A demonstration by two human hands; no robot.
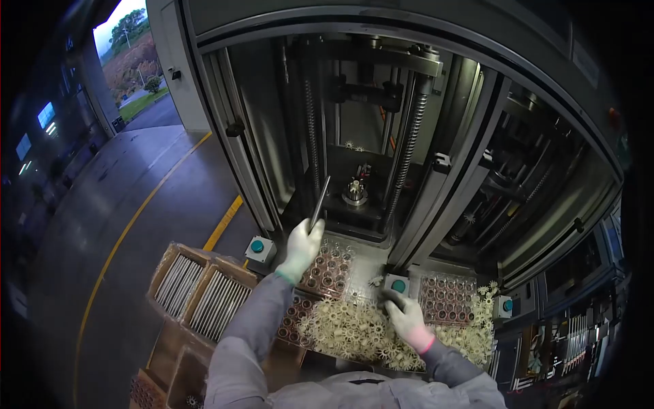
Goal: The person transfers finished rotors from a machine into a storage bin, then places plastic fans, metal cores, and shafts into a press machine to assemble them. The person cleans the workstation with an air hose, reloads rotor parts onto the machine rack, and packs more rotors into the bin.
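My left hand (303, 247), in a white glove, is closed around a slim metal shaft (322, 199) that points up toward the press opening. Inside the press, a pale toothed part (355, 187) sits on a round metal fixture (354, 198). My right hand (407, 322), also gloved, has its fingers curled at a dark, blurred piece (392, 297), whose kind I cannot make out. That hand is over a heap of cream star-shaped toothed parts (351, 330), just below a box with a green button (398, 285). A clear tray of round copper-coloured parts (328, 271) lies beside my left wrist.
Cardboard boxes of metal shafts (221, 303) stand at the left, near another green-button box (259, 249). A second tray of round parts (447, 300) lies to the right, before a neighbouring press. The press's frame post (443, 177) separates the two openings. Yellow lines mark the floor.
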